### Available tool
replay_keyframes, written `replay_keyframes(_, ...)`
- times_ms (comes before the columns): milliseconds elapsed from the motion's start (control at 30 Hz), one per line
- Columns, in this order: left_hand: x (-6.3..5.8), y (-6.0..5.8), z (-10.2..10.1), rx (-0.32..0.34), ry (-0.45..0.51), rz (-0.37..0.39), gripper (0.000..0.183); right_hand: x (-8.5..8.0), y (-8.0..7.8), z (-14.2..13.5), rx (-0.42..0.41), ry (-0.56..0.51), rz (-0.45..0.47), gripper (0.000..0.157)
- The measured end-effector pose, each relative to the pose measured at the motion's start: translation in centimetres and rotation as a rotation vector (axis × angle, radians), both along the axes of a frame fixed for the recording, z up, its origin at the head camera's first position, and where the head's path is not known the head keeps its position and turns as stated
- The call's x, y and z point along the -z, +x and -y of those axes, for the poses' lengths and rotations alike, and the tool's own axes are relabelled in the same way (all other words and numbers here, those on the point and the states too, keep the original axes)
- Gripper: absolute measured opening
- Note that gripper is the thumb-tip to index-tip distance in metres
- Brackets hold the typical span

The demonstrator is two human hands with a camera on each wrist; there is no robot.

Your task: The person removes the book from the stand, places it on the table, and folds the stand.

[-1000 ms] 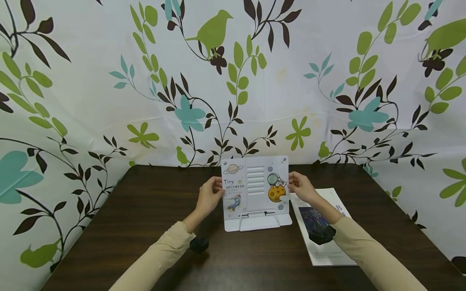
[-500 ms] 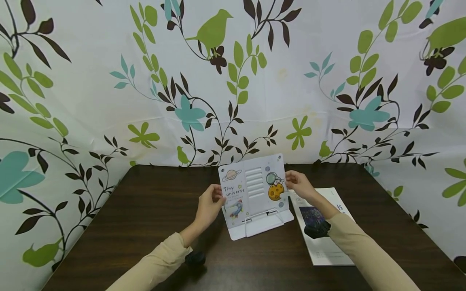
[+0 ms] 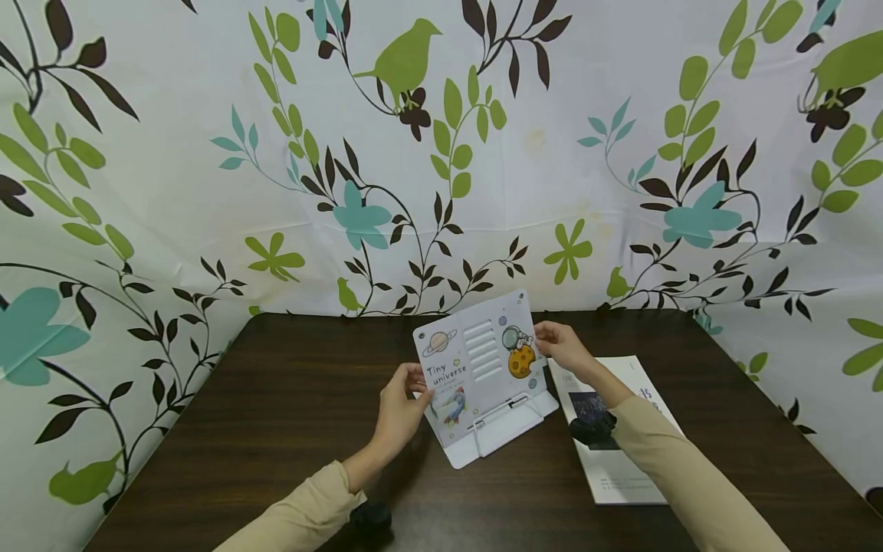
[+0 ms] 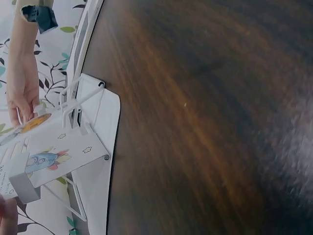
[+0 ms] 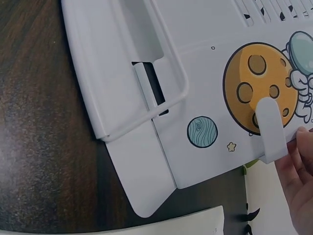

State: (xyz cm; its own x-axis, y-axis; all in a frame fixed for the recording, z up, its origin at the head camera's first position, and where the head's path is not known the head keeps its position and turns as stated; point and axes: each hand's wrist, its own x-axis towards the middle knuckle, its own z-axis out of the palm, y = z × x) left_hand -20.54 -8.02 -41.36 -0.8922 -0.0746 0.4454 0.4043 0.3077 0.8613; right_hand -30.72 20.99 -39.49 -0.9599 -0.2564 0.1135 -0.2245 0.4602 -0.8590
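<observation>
A white metal book stand [image 3: 486, 395] leans upright on the dark table, turned at an angle. It is printed with "Tiny universe", a ringed planet, a rocket and an astronaut on a yellow moon. My left hand [image 3: 400, 410] pinches its left edge, thumb in front. At the opposite edge my right hand [image 3: 567, 353] grips the side; in the right wrist view its fingers [image 5: 288, 183] lie by a white page clip [image 5: 271, 129]. A wire holder [image 3: 507, 422] spans the bottom ledge. The left wrist view shows the ledge [image 4: 110, 117] close to the tabletop.
To the right, a white-covered book [image 3: 624, 479] with a dark picture lies flat, partly beneath my right forearm. Behind the dark wooden table [image 3: 310, 368] hangs a white cloth [image 3: 524, 169] with leaves and birds. Black wrist devices [image 3: 372, 517] sit at both cuffs.
The book stand has rotated, from facing straight ahead to slanted, its lower left corner coming nearer. My left hand has moved slightly nearer and my right hand slightly left, both keeping hold.
</observation>
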Motion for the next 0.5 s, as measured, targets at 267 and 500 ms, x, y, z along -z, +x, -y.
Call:
replay_keyframes(267,-0.1,1.0,-0.4,0.005,0.023,0.03,0.028,-0.3,-0.2,0.3,0.0,0.016,0.01,0.023)
replay_keyframes(500,-0.2,0.9,0.0,0.053,-0.006,0.042,0.03,-0.8,0.0,0.6,0.002,0.059,-0.021,0.025)
